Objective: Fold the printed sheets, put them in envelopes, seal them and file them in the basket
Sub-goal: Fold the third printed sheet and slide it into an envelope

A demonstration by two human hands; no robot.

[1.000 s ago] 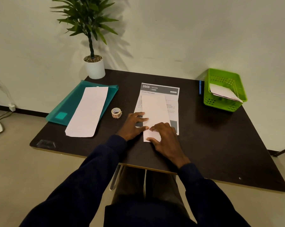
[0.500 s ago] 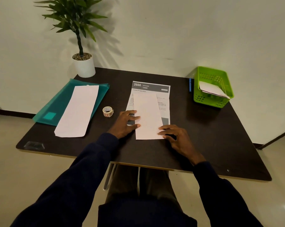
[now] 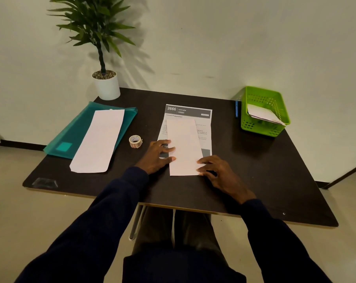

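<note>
A long white envelope (image 3: 183,146) lies lengthwise on top of a printed sheet (image 3: 188,112) headed "2666 KITCHEN" in the middle of the dark table (image 3: 254,170). My left hand (image 3: 156,155) rests flat at the envelope's left edge, fingers spread, touching it and the sheet. My right hand (image 3: 218,172) presses its fingertips on the envelope's near right corner. A second white envelope (image 3: 99,139) lies on a teal folder (image 3: 70,137) at the left. The green basket (image 3: 252,124) at the back right holds a white envelope (image 3: 261,113).
A small tape roll (image 3: 135,141) sits left of my left hand. A potted plant (image 3: 106,86) stands at the back left corner. A blue pen (image 3: 237,109) lies just left of the basket. The table's near edge runs below my wrists.
My right hand slid from the middle of the envelope's near end to its right corner. My left hand stayed at the left edge. The camera view shifted slightly.
</note>
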